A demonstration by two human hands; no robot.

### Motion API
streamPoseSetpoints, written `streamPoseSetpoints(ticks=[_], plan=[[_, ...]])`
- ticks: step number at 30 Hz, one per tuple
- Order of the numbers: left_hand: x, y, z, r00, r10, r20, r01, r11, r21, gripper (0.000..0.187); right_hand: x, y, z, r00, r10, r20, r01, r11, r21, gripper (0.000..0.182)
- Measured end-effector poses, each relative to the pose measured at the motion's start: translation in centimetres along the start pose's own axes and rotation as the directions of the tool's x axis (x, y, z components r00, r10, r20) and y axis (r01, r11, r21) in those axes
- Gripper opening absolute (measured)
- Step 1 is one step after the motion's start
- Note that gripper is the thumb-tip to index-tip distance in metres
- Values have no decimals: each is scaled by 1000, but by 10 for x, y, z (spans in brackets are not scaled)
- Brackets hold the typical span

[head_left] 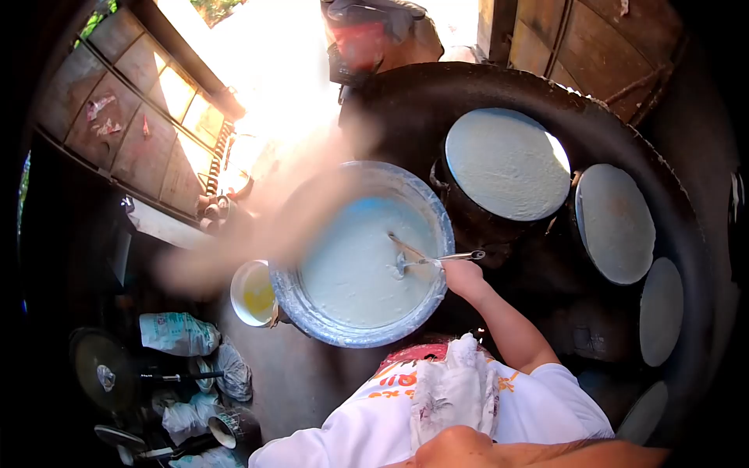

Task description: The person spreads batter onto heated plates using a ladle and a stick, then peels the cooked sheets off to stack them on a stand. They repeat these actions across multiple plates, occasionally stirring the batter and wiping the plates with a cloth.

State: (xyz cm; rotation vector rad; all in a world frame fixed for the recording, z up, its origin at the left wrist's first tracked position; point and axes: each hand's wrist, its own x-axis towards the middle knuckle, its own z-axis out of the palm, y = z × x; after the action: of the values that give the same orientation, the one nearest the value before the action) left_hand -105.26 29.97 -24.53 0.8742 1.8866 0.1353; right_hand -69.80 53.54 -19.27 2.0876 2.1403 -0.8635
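A large round basin [359, 334] full of white batter [343, 273] stands in front of me. My right hand [462, 278] is closed at the basin's right rim, around the handle of a metal ladle [460, 256]. The ladle's batter-coated end dips into the white batter, and a thin stick [406, 243] crosses near it. A smeared skin-toned shape [257, 234], which looks like my left hand and forearm close to the camera, spans the basin's left side; its fingers are lost in blur. Beside the basin sits a white bowl [248, 312] with yellow liquid.
A big dark curved hearth [437, 82] wraps around the right side. On it are several round pans, including one coated with white batter [507, 164] and another [616, 222] lower down. Plastic bags [179, 334] and a dark round plate [101, 366] lie at lower left.
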Motion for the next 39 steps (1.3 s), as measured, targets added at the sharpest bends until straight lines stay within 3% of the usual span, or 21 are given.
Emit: streamPoseSetpoints(ticks=[3,4,5,7,10,14,17,21,23,25,28,29,30,33,35,39], plan=[[3,-6,-3,1000,-15,-5,15,999,-40,28,1,-6,-7,988,-152,8,152,988,26,21],[4,-6,-3,1000,-14,-1,14,999,-44,28,-9,-12,-31,954,4,300,-93,954,284,22],[5,-6,-4,1000,-13,4,13,999,-49,28,-15,-9,-33,918,36,394,-239,845,478,24],[9,0,-2,1000,-1,17,2,998,-59,28,-32,7,-27,874,-55,482,-333,655,679,26],[19,15,1,998,41,41,-39,998,-53,28,-68,27,-48,840,-139,525,-421,444,791,32],[47,68,3,975,197,106,-198,980,3,28,-129,46,-83,856,-227,464,-449,115,886,36],[79,145,13,902,370,224,-393,917,66,28,-177,63,-94,926,-201,320,-346,-112,932,39],[86,260,61,732,545,409,-627,774,91,29,-245,110,-85,987,157,-23,71,-308,949,38],[71,304,94,648,597,474,-703,708,68,29,-280,146,-84,868,482,-116,281,-285,916,37],[49,335,126,577,633,516,-756,653,45,29,-304,203,-77,695,700,-165,275,-47,960,37],[15,367,173,504,663,553,-804,594,22,29,-304,265,-83,450,824,-346,-30,401,916,35],[5,374,188,490,667,561,-813,581,19,29,-296,287,-85,386,813,-436,-169,527,833,34],[-4,378,202,483,670,564,-820,573,22,29,-285,306,-84,314,682,-661,-272,731,625,35],[-23,384,230,500,664,556,-818,573,52,29,-284,327,-95,454,672,-585,-479,738,476,34],[-30,386,237,518,662,542,-815,575,77,29,-305,315,-106,453,735,-505,-621,666,413,33],[-39,385,236,558,646,521,-796,595,115,29,-300,327,-113,431,690,-582,-515,718,469,34]])
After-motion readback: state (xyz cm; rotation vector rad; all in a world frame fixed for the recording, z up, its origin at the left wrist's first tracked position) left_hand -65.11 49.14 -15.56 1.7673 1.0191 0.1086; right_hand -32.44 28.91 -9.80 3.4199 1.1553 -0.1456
